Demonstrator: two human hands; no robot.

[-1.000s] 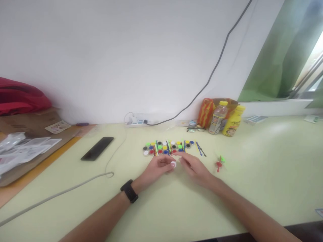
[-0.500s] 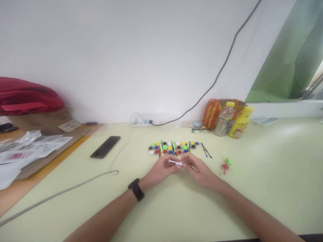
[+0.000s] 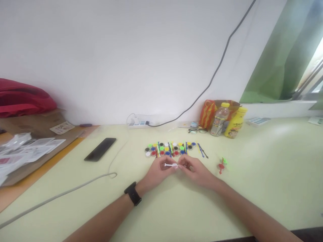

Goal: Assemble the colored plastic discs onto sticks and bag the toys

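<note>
My left hand and my right hand meet over the pale green table, fingers pinched together. Between them lies a small white stick piece, which both hands hold at its ends. Just beyond my fingers sits a patch of several coloured round caps and thin sticks laid in rows. Two loose sticks, blue and dark, lie to its right. A red and green small piece rests further right. A black watch is on my left wrist.
A black phone lies at the left, with a grey cable curling in front. A power strip sits by the wall. Two bottles, an orange bag and glasses stand behind. Papers and cardboard fill the far left.
A second ago my left hand held a white cap and the right hand lay flat beside it. Now both hands pinch a white stick piece between them. The view shifted slightly.
</note>
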